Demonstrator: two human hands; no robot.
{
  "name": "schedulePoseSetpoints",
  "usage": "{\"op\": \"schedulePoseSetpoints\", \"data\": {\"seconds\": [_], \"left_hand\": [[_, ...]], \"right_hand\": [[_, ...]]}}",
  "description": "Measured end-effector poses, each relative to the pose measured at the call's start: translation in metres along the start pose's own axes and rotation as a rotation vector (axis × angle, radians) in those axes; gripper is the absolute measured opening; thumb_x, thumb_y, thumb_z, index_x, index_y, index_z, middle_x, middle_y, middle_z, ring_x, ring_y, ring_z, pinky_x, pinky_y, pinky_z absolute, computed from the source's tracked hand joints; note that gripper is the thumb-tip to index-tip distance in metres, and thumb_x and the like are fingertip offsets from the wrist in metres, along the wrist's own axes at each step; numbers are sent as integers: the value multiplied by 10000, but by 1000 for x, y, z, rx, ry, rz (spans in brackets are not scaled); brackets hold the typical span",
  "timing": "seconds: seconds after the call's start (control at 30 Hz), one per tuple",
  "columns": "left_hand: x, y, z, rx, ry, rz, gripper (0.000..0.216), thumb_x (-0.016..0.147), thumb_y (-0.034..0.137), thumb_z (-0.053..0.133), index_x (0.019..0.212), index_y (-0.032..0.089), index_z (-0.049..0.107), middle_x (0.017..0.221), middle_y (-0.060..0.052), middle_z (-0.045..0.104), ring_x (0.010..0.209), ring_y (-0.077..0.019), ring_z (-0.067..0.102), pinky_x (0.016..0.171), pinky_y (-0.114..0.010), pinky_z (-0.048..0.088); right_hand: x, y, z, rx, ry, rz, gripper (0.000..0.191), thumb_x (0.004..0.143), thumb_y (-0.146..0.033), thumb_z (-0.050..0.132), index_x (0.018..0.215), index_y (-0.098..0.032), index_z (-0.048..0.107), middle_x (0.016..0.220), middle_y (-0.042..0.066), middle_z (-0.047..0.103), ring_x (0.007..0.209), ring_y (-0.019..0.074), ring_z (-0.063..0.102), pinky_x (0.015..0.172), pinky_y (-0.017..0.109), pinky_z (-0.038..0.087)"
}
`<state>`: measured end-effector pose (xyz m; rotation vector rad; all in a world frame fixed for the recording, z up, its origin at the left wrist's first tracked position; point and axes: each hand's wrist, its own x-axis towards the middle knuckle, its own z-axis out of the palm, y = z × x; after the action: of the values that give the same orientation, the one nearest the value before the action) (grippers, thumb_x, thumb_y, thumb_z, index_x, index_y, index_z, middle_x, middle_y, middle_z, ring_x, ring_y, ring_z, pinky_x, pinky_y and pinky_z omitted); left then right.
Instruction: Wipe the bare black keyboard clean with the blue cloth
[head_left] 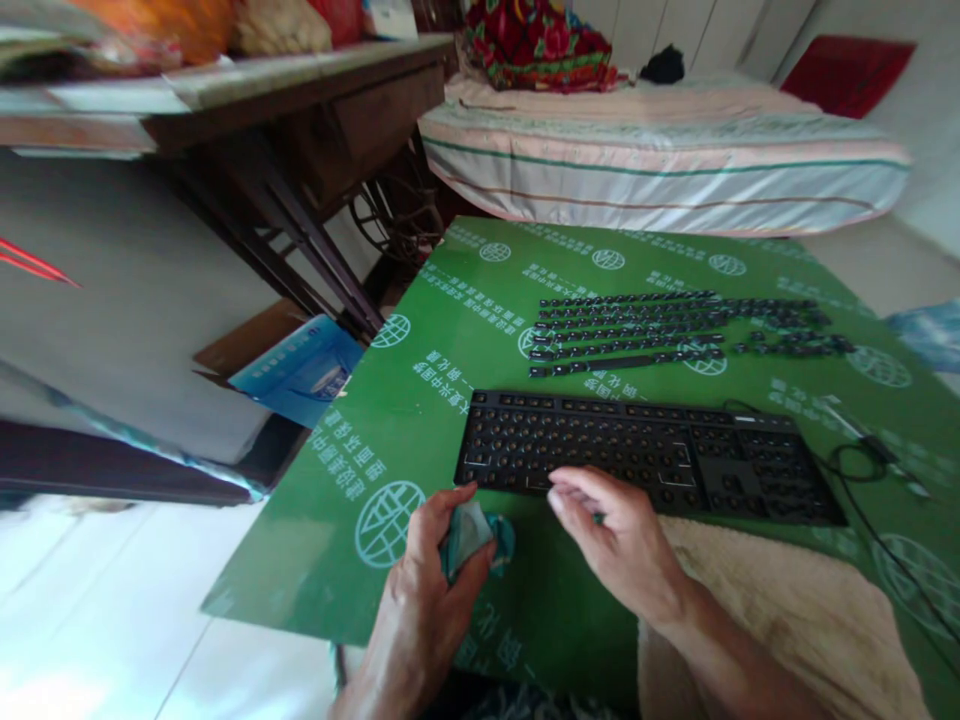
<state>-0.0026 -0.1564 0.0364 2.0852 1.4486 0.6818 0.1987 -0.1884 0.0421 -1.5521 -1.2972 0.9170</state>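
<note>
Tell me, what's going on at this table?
A person's left hand holds a crumpled teal packet or cloth. The right hand is by the near edge of a black keyboard; whether it holds anything is unclear. Dark keycaps lie in rows beyond the keyboard, and a tan cloth lies nearer the person.

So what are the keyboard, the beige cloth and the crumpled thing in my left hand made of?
Keyboard: probably hard black plastic, mostly matte, judging by its dull molded frame.
Beige cloth: likely soft towelling, given its fuzzy, shineless surface.
Crumpled thing in your left hand: thin and pliable, from its folds; fabric or plastic, I can't tell.
</note>
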Motion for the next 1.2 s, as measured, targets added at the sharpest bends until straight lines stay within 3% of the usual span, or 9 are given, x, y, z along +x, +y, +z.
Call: {"op": "schedulePoseSetpoints", "data": {"seconds": [0.1,0.23,0.4,0.5,0.67,0.77,0.93,1.03,1.2], "left_hand": [[5,0,-4,109,52,125,308,820,301,576,1115,241,509,1111,-51,668,905,-179,683,743,-267,573],[20,5,0,282,80,328,209,861,235,501,1055,214,578,1203,-98,573,1026,-185,628,853,-283,543],[36,16,12,451,31,283,241,854,223,501,1075,202,595,1078,-94,571,860,-182,629,684,-289,570],[43,22,17,507,-16,291,229,842,201,506,1052,184,597,1044,-94,582,882,-214,607,711,-341,567],[48,29,21,476,-78,273,347,817,169,539,1162,149,519,980,-77,620,905,-233,570,771,-376,541],[51,33,21,452,-124,185,225,824,162,521,1045,166,565,970,-70,609,919,-225,560,781,-361,526],[60,42,17,513,-306,135,241,807,149,500,1014,205,609,1014,-70,566,975,-224,545,821,-353,506],[67,48,13,588,-398,123,216,820,173,475,972,219,622,1000,-72,552,957,-223,551,791,-350,506],[77,62,7,701,-565,169,170,804,168,469,870,193,624,972,-85,560,957,-227,563,776,-345,504]], "right_hand": [[12,13,-19,-184,214,-190,191,892,-264,492,947,-181,655,824,56,686,712,140,629,674,246,509],[29,25,-28,-353,315,-380,192,898,-185,462,937,-169,650,811,68,678,735,148,628,727,271,508],[39,43,-22,-512,386,-607,172,876,-102,486,948,-135,638,850,110,685,820,179,633,780,313,517],[41,49,-19,-576,399,-702,153,848,-72,521,939,-121,634,848,114,681,817,187,625,763,323,521],[37,45,-20,-663,339,-727,148,828,-78,550,940,-110,641,865,116,668,830,203,608,770,346,514],[30,39,-20,-719,254,-701,188,825,-161,583,989,-99,650,973,157,652,917,252,589,821,406,496],[24,37,-19,-795,29,-547,503,757,-346,671,1191,-103,599,1293,233,506,1191,363,456,985,543,375],[25,40,-18,-822,-49,-485,585,745,-400,681,1247,-124,566,1381,227,440,1284,365,370,1043,558,298],[27,45,-17,-826,-56,-460,576,754,-448,672,1227,-133,576,1387,211,452,1296,343,368,1066,546,260]]}}
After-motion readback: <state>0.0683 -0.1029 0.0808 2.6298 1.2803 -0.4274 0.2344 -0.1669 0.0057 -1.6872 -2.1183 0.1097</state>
